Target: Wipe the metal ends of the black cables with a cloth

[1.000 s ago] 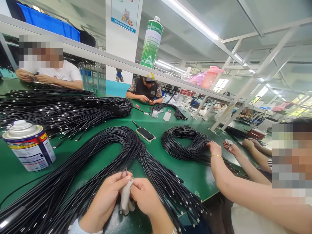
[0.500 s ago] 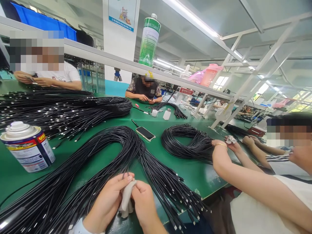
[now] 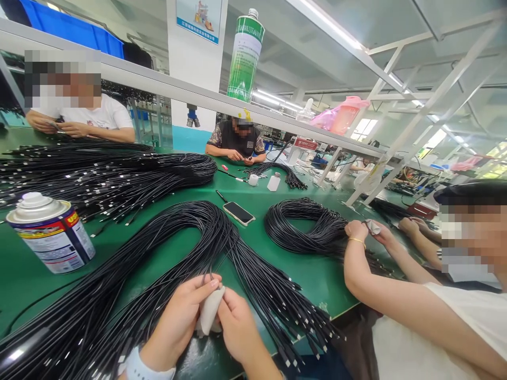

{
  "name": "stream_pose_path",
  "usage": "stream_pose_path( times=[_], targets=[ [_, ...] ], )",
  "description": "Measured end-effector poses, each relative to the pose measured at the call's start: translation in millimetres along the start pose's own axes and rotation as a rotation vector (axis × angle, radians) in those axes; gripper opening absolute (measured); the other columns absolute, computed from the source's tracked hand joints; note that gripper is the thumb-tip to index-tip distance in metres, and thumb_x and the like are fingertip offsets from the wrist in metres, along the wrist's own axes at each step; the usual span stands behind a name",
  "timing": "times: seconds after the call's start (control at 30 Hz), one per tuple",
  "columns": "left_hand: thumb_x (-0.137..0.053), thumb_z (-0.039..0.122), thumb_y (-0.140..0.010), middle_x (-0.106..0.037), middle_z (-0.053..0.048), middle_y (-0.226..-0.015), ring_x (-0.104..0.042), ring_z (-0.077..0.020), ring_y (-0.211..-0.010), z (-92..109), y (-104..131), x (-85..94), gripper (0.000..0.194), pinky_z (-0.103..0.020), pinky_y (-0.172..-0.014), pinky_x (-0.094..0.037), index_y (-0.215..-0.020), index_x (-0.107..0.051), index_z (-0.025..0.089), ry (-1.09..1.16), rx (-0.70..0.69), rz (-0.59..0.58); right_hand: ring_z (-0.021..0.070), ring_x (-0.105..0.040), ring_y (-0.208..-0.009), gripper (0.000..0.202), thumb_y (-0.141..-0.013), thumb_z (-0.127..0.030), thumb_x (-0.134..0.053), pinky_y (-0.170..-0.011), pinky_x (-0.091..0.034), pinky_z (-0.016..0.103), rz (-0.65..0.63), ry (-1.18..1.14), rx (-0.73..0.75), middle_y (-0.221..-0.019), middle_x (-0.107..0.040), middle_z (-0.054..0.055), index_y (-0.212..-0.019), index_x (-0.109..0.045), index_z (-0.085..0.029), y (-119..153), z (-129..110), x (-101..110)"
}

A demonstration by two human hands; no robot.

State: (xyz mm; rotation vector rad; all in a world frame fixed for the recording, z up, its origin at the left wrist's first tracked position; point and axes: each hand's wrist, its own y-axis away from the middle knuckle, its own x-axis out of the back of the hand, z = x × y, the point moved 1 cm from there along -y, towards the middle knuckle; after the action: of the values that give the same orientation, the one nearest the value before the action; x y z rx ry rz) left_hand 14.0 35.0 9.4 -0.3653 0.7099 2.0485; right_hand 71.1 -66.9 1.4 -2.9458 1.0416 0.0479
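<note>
My left hand (image 3: pixel 184 309) is closed, pinching thin black cables (image 3: pixel 206 268) that run down from the large bundle. My right hand (image 3: pixel 240 324) is closed on a whitish cloth (image 3: pixel 210 310), which hangs between the two hands. The cable ends inside the cloth and fingers are hidden. Around my hands lies a big looped bundle of black cables (image 3: pixel 186 219) on the green table (image 3: pixel 253 258). To its right, the cables fan out with pale metal-tipped plugs (image 3: pixel 303 322) near the table's front edge.
A spray can (image 3: pixel 51 237) stands at left, before another cable pile (image 3: pixel 170 171). Ahead lie a phone (image 3: pixel 239 212) and a coiled bundle (image 3: pixel 295 224). A co-worker's arm (image 3: pixel 380 282) reaches in from the right. A shelf beam (image 3: pixel 190 95) with a green can (image 3: pixel 245 58) crosses above.
My hands stay together, with the cloth slightly shifted and its hanging folds shaped differently. The view has moved a little. The co-worker's hands on the right have shifted with their cloth.
</note>
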Motion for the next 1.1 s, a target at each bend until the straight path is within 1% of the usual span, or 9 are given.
stream_pose_path(
  times=[0.17,0.3,0.43,0.5,0.6,0.73,0.93,1.0,1.1],
  targets=[
    [-0.078,0.033,-0.067,-0.065,-0.004,-0.079,-0.058,-0.0146,-0.068,-2.4,-2.1,2.6,0.029,-0.023,-0.061,-0.048,-0.088,-0.071,0.015,-0.082,-0.093,0.020,0.0105,-0.031,-0.054,0.036,-0.092,-0.043,-0.044,-0.048,-0.024,0.023,0.091,-0.007,0.016,-0.059,-0.039,-0.004,-0.067,-0.049,-0.018,-3.4,1.6,-3.3],
    [-0.078,0.031,-0.066,-0.065,-0.004,-0.076,-0.058,-0.0142,-0.068,-0.5,-2.1,0.4,0.025,-0.023,-0.063,-0.047,-0.083,-0.070,0.014,-0.046,-0.059,-0.005,0.0097,-0.025,-0.049,0.035,-0.088,-0.036,-0.046,-0.046,-0.020,0.024,-0.012,-0.018,0.040,-0.052,-0.032,-0.007,-0.057,-0.040,-0.020,-6.8,-0.2,3.2],
    [-0.076,0.031,-0.069,-0.063,-0.003,-0.070,-0.058,-0.0147,-0.061,0.5,-0.9,-3.1,0.023,-0.024,-0.058,-0.047,-0.083,-0.069,0.013,-0.075,-0.051,-0.041,0.0094,-0.031,-0.047,0.036,-0.082,-0.026,-0.051,-0.047,-0.023,0.024,-0.098,0.020,0.016,-0.047,-0.037,-0.006,-0.049,-0.040,-0.019,-8.7,-0.4,17.8],
    [-0.075,0.033,-0.070,-0.062,-0.003,-0.069,-0.059,-0.0156,-0.057,-0.3,-0.4,-3.8,0.025,-0.026,-0.056,-0.047,-0.084,-0.068,0.013,-0.085,-0.048,-0.056,0.0096,-0.035,-0.047,0.036,-0.082,-0.027,-0.053,-0.049,-0.026,0.023,-0.122,0.017,0.003,-0.047,-0.041,-0.005,-0.048,-0.044,-0.018,-8.4,0.4,22.0],
    [-0.073,0.036,-0.071,-0.061,-0.003,-0.067,-0.058,-0.0168,-0.051,-1.1,0.1,-3.9,0.028,-0.028,-0.050,-0.047,-0.087,-0.067,0.014,-0.090,-0.034,-0.072,0.0100,-0.039,-0.050,0.038,-0.087,-0.037,-0.052,-0.051,-0.029,0.022,-0.125,0.001,-0.010,-0.052,-0.045,-0.004,-0.055,-0.048,-0.017,-7.0,1.6,20.6],
    [-0.075,0.036,-0.069,-0.062,-0.002,-0.067,-0.058,-0.0154,-0.052,-0.6,-0.8,-3.4,0.030,-0.027,-0.050,-0.047,-0.087,-0.067,0.014,-0.137,-0.054,-0.018,0.0102,-0.039,-0.053,0.039,-0.089,-0.047,-0.049,-0.051,-0.029,0.021,-0.046,-0.026,-0.025,-0.058,-0.047,-0.003,-0.064,-0.051,-0.017,-6.2,4.0,10.1],
    [-0.076,0.035,-0.070,-0.065,-0.003,-0.078,-0.059,-0.0140,-0.067,-2.6,-3.1,-1.0,0.029,-0.022,-0.059,-0.048,-0.089,-0.068,0.015,-0.133,-0.099,0.045,0.0099,-0.029,-0.050,0.039,-0.085,-0.051,-0.054,-0.047,-0.023,0.022,0.184,-0.234,-0.022,-0.055,-0.038,-0.005,-0.066,-0.052,-0.017,-7.8,16.0,-9.7],
    [-0.077,0.034,-0.068,-0.066,-0.004,-0.082,-0.059,-0.0140,-0.071,-3.6,-3.6,-0.9,0.030,-0.022,-0.063,-0.048,-0.090,-0.069,0.015,-0.091,-0.083,0.046,0.0103,-0.029,-0.051,0.039,-0.083,-0.052,-0.055,-0.047,-0.023,0.023,0.246,-0.330,-0.007,-0.056,-0.040,-0.004,-0.068,-0.055,-0.016,-8.1,20.9,-16.8],
    [-0.079,0.033,-0.066,-0.067,-0.004,-0.083,-0.059,-0.0135,-0.074,-3.1,-3.5,-0.9,0.030,-0.021,-0.066,-0.048,-0.089,-0.070,0.014,-0.030,-0.060,0.049,0.0115,-0.036,-0.056,0.039,-0.083,-0.052,-0.055,-0.052,-0.029,0.023,0.306,-0.447,0.017,-0.064,-0.049,0.000,-0.077,-0.062,-0.014,-8.6,23.7,-25.1]
  ],
)
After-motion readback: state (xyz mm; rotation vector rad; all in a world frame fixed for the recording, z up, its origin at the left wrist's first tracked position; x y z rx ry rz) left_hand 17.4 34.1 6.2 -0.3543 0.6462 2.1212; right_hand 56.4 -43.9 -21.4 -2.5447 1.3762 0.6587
